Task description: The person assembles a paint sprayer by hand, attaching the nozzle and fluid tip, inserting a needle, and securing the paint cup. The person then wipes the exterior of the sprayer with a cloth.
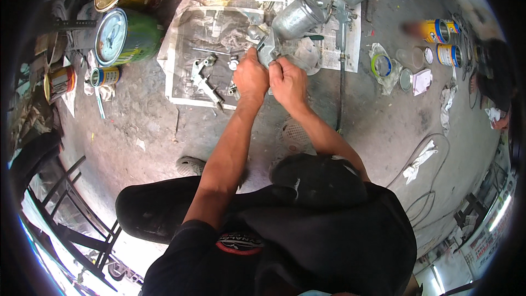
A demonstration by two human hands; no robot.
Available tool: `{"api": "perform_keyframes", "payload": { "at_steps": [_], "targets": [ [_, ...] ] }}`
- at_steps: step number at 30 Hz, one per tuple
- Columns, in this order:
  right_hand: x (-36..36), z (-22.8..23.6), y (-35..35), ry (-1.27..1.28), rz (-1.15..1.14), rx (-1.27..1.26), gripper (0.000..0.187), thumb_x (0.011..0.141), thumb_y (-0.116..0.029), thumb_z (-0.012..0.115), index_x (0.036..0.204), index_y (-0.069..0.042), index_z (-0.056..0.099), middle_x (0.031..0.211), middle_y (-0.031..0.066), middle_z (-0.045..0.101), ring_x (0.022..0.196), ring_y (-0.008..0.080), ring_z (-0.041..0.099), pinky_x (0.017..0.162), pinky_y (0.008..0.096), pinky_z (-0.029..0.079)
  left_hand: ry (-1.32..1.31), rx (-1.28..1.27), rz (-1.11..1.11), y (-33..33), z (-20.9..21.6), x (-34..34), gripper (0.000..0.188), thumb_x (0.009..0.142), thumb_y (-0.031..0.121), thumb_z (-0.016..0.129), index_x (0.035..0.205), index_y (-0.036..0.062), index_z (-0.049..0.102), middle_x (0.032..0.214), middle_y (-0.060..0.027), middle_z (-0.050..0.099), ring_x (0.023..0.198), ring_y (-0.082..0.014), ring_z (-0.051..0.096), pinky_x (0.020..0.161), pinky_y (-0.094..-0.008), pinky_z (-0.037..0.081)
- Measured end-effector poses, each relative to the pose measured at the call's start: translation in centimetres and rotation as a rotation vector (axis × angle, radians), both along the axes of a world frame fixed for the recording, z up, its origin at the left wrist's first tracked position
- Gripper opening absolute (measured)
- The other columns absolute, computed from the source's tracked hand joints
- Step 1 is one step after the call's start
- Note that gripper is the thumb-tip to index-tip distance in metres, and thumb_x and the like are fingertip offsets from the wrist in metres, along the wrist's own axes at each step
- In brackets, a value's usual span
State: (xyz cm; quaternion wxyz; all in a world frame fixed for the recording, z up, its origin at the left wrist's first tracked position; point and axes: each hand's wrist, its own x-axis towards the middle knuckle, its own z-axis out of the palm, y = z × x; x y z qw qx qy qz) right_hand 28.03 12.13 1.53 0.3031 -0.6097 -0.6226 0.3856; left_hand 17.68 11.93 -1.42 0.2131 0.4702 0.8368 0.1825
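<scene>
We see the left hand and right hand, fingers closed on a grey metal part over spread newspaper, between a cupless spray-gun body and a metal paint cup.

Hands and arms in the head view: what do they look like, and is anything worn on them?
The left hand and right hand are human hands, with no gloves visible. The left forearm and right forearm are bare, with no watch or cables showing. A plain black left sleeve ends near the elbow.
</scene>
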Motion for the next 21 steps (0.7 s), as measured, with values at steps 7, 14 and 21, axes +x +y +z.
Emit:
{"api": "perform_keyframes", "payload": {
  "at_steps": [7, 14, 21],
  "targets": [
    [0.3, -2.8, -0.5, 0.753, -0.238, -0.470, 0.019, 0.092, -0.011, 0.058, 0.076, -0.001, 0.060, 0.073, 0.0197, 0.065, 0.061, 0.0381, 0.061, 0.058, 0.0425, 0.047, 0.004, 0.059, -0.042, 0.3, 1.3, 0.4, 0.040, 0.074, 0.029, 0.081, 0.101, 0.0071, 0.061, 0.102, -0.0181, 0.070, 0.091, -0.0420, 0.070, 0.075, -0.0529, 0.056],
    [2.7, -1.3, 0.2, -0.067, 0.069, 0.312, 0.017, 0.092, -0.015, 0.062, 0.081, -0.003, 0.061, 0.077, 0.0171, 0.065, 0.066, 0.0385, 0.065, 0.059, 0.0462, 0.051, -0.062, 0.198, 0.000, -0.2, 0.2, 0.5, 0.044, 0.072, 0.023, 0.081, 0.108, 0.0036, 0.063, 0.104, -0.0197, 0.067, 0.094, -0.0439, 0.067, 0.075, -0.0523, 0.054],
    [2.9, -0.3, -0.5, -0.066, 0.163, 0.201, 0.023, 0.094, -0.024, 0.067, 0.084, -0.004, 0.061, 0.080, 0.0143, 0.066, 0.070, 0.0370, 0.067, 0.061, 0.0449, 0.053, -0.477, 0.191, 0.129, -2.7, -3.2, 1.3, 0.044, 0.078, 0.027, 0.079, 0.102, -0.0036, 0.059, 0.083, -0.0248, 0.067, 0.073, -0.0359, 0.067, 0.067, -0.0452, 0.051]
  ]
}}
